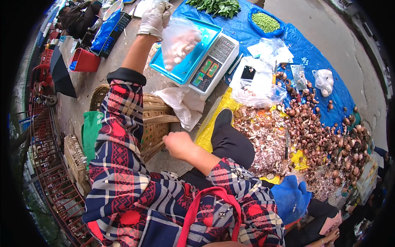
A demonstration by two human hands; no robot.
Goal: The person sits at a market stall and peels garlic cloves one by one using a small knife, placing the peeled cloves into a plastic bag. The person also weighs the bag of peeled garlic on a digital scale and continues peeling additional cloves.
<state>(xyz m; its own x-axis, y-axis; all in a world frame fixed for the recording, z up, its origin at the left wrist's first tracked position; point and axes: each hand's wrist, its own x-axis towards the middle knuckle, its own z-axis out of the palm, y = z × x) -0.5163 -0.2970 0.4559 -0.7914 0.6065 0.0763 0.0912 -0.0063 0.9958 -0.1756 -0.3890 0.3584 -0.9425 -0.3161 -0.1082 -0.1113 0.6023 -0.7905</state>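
My left hand (155, 18), in a thin white glove, grips the gathered top of a clear plastic bag (182, 43). Pale peeled pieces, probably taro, fill the bag over the blue tray (160, 63) of a digital weighing scale (216, 61). I cannot tell whether the tray bears the bag's weight. Bare and with curled fingers, my right hand (180, 145) is beside the rim of a woven bamboo basket (155, 108). Its fingertips are hidden, so a grip on the basket cannot be made out. A white plastic sack (182, 103) drapes over the basket's edge.
Brown taro corms (311, 123) and pinkish peelings (265, 139) cover the sheet at right. A cleaver (298, 77) lies among them, near a phone (248, 73) on white bags. Green beans (264, 22) and leafy greens (216, 6) lie on a blue tarp (330, 61). Another person's hands (331, 236) show lower right.
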